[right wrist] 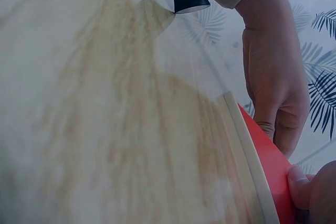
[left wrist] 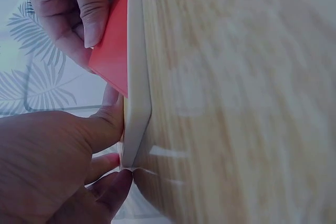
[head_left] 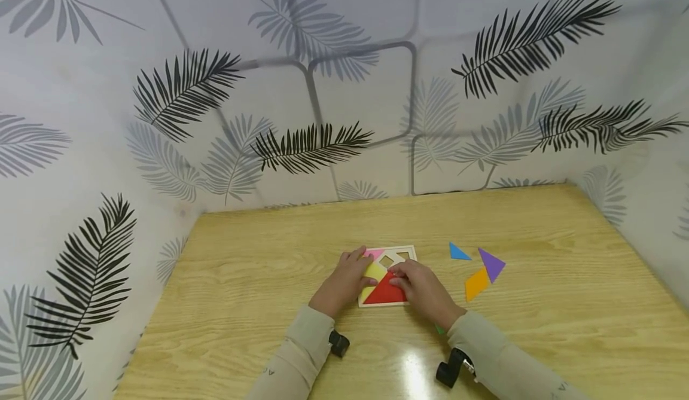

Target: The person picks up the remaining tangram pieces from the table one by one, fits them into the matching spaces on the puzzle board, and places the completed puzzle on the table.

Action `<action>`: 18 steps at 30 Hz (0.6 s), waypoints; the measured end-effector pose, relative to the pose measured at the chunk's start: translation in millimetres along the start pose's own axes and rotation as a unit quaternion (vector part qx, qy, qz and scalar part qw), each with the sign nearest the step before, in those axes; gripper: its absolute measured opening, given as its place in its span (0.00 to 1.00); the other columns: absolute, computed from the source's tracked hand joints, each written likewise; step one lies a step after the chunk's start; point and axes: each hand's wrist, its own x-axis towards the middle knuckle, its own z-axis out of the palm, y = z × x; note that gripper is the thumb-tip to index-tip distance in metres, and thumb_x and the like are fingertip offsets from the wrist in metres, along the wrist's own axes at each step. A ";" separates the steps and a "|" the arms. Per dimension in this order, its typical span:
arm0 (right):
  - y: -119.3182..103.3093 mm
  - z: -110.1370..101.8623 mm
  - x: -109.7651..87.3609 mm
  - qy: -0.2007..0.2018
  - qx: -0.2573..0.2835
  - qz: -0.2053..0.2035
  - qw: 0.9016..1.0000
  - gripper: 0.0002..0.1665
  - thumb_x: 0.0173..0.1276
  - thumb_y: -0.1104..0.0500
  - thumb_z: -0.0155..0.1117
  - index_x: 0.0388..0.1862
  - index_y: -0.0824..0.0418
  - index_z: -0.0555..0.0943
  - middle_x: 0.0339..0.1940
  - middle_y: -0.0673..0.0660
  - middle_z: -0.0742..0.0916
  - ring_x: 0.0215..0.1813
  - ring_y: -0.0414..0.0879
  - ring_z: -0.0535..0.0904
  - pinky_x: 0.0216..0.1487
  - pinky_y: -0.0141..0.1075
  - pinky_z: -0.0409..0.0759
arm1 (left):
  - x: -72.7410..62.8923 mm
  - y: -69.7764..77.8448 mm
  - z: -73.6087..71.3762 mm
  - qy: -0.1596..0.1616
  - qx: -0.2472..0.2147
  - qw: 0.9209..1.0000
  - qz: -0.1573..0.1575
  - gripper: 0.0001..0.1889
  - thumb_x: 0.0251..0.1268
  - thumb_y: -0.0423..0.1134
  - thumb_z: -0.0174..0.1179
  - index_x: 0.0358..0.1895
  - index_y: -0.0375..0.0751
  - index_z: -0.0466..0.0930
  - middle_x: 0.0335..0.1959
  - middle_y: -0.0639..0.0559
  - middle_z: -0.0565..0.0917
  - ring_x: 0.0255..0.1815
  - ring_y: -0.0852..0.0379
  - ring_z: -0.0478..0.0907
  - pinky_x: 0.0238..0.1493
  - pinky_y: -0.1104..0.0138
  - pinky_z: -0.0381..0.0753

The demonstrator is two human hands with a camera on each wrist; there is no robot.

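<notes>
A pale-framed tangram board (head_left: 389, 306) lies on the table, holding a yellow piece (head_left: 375, 270) and a pink piece (head_left: 375, 252). My left hand (head_left: 344, 280) holds the board's left side, thumb over the top and fingers at the edge. Between thumb and fingers, my right hand (head_left: 427, 289) pinches a large red triangle (head_left: 384, 292) over the near right part of the board. In the left wrist view the red triangle (left wrist: 113, 51) stands tilted at the board's rim (left wrist: 137, 77). The right fingertips under it are partly hidden.
Right of the board lie a blue triangle (head_left: 459, 252), a purple triangle (head_left: 491, 265) and an orange parallelogram (head_left: 476, 284). A green piece (head_left: 439, 329) peeks out by the right sleeve. A leaf-patterned cloth (head_left: 344, 89) rises behind the wooden table (head_left: 258, 256).
</notes>
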 end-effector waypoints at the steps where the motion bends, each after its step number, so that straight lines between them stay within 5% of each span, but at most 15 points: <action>1: 0.4 0.6 -0.5 0.001 0.001 -0.001 1.000 0.10 0.58 0.64 0.68 0.40 0.61 0.82 0.32 0.49 0.82 0.34 0.40 0.76 0.42 0.38 0.78 | -0.1 -0.3 0.6 0.001 0.000 1.000 0.003 0.32 0.62 0.51 0.55 0.68 0.40 0.64 0.71 0.44 0.58 0.65 0.48 0.57 0.61 0.59 0.66; 18: 10.2 9.3 1.5 -0.007 -0.002 -0.035 0.999 0.08 0.62 0.64 0.64 0.40 0.64 0.83 0.31 0.50 0.79 0.35 0.41 0.73 0.40 0.37 0.76 | -3.4 2.3 -5.0 0.010 -0.010 1.000 0.021 0.30 0.64 0.48 0.54 0.66 0.35 0.65 0.69 0.39 0.59 0.66 0.43 0.57 0.60 0.56 0.66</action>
